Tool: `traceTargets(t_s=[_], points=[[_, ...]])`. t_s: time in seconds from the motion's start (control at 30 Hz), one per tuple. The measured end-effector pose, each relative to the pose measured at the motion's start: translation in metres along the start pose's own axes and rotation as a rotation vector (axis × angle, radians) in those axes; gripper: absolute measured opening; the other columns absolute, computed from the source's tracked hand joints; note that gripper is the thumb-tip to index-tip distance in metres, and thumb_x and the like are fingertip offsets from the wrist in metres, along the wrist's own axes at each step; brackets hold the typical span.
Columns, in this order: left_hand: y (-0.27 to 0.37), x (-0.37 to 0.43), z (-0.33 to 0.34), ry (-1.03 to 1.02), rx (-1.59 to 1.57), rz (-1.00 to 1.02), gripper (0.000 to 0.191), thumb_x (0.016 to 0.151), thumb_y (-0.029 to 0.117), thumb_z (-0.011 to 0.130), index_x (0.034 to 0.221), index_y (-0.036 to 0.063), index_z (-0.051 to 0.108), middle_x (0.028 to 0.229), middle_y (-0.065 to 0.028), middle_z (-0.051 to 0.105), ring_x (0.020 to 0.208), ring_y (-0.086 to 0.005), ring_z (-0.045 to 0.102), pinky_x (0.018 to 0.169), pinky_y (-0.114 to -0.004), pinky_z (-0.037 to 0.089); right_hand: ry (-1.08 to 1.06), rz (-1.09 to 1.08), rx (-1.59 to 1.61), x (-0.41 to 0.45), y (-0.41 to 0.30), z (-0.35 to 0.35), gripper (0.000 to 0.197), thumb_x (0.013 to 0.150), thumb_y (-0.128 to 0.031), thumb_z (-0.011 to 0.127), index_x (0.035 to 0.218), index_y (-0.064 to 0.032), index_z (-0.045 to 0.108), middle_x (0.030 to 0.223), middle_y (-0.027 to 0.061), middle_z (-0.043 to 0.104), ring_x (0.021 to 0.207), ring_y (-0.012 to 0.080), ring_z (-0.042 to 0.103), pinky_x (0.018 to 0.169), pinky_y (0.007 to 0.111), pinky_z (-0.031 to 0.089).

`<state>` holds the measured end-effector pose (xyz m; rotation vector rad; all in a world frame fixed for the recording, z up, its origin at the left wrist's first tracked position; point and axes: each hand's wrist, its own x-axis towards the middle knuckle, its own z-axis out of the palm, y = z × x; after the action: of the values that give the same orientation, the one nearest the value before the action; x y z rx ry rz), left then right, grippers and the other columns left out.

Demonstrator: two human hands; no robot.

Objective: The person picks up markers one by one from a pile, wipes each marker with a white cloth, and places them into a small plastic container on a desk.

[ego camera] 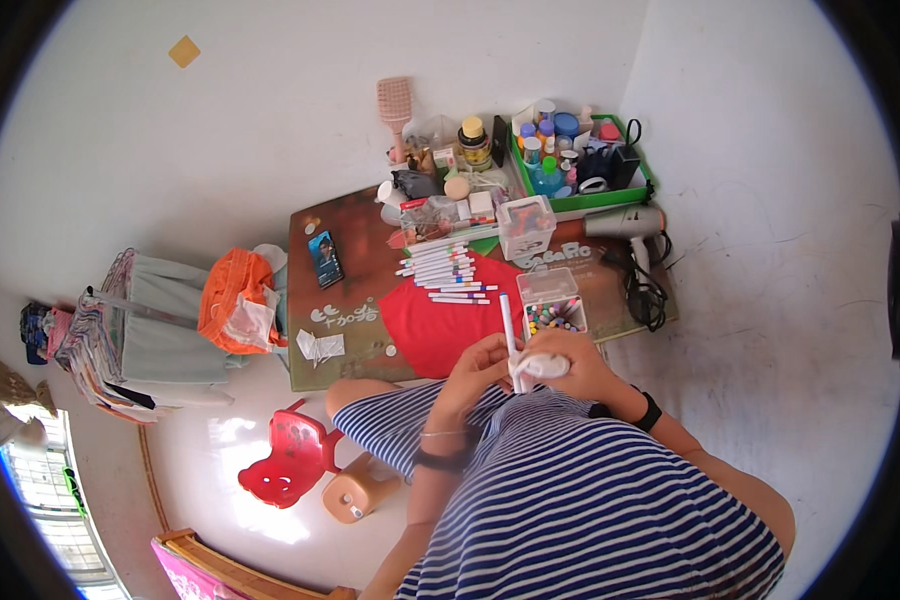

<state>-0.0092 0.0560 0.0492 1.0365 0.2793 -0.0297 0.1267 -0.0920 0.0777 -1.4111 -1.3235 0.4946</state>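
My left hand [481,369] holds a white marker pen [507,319] with a blue end, upright in front of my lap. My right hand [581,364] grips a crumpled white cloth or tissue [544,365], which touches the pen's lower part. Just beyond my hands stands an open clear plastic box [555,317] packed with colored markers, its lid tipped back. Several white markers [450,274] lie in a row, partly on a red sheet [450,322]. Behind them is a clear lidded container [526,229].
On the table [352,300] lie a smartphone [325,259], white cotton swabs [320,346] and a hair dryer [626,223] with a coiled cord. A green-edged box [604,199] of bottles stands at the back. A red child's chair [294,457] and an orange stool [352,491] are at the left.
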Motion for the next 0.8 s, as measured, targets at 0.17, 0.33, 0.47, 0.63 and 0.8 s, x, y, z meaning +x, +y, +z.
traceTargets(t_s=[0.17,0.33,0.47,0.63,0.8], points=[[-0.002,-0.004,0.006,0.107,-0.026,0.135,0.022,0.089,0.013,0.056,0.109,0.0037,0.054,0.082,-0.0026,0.062,0.072,-0.0074,0.059,0.062,-0.019,0.045,0.325,0.376,0.278,0.004,-0.006,-0.01,0.031,0.083,-0.011,0.063,0.11,0.0012,0.055,0.092,0.0072,0.063,0.089,0.0116,0.059,0.076,0.027,0.047],[-0.009,0.003,0.026,0.184,0.647,0.202,0.031,0.074,-0.002,0.057,0.105,-0.0019,0.056,0.084,-0.0048,0.06,0.073,-0.0114,0.055,0.065,-0.025,0.045,0.115,0.521,0.566,-0.006,0.014,0.017,0.034,0.086,-0.013,0.06,0.117,-0.0011,0.051,0.097,0.0025,0.059,0.085,0.0074,0.056,0.073,0.023,0.045],[0.007,0.0,0.032,0.153,0.918,0.169,0.026,0.075,0.001,0.057,0.1,-0.0023,0.057,0.077,-0.0069,0.058,0.068,-0.0114,0.054,0.06,-0.026,0.045,0.282,0.588,0.582,0.002,0.01,0.011,0.023,0.086,-0.013,0.059,0.106,-0.0004,0.057,0.091,0.0027,0.062,0.08,0.0086,0.058,0.072,0.024,0.046],[-0.005,0.005,0.023,0.031,0.777,0.16,0.023,0.083,0.005,0.056,0.104,-0.0031,0.056,0.083,-0.0059,0.058,0.072,-0.0102,0.053,0.063,-0.026,0.044,0.404,0.591,0.722,0.003,0.01,0.005,0.022,0.087,-0.018,0.059,0.1,-0.0012,0.059,0.088,0.0043,0.063,0.078,0.0101,0.061,0.068,0.024,0.047],[-0.005,0.003,0.022,-0.111,0.578,0.111,0.026,0.089,0.01,0.055,0.111,-0.0031,0.054,0.085,-0.0041,0.056,0.075,-0.0097,0.05,0.068,-0.024,0.043,0.469,0.608,0.893,0.0,0.0,0.001,0.024,0.088,-0.021,0.058,0.103,-0.0029,0.058,0.09,0.005,0.063,0.08,0.013,0.062,0.07,0.026,0.049]])
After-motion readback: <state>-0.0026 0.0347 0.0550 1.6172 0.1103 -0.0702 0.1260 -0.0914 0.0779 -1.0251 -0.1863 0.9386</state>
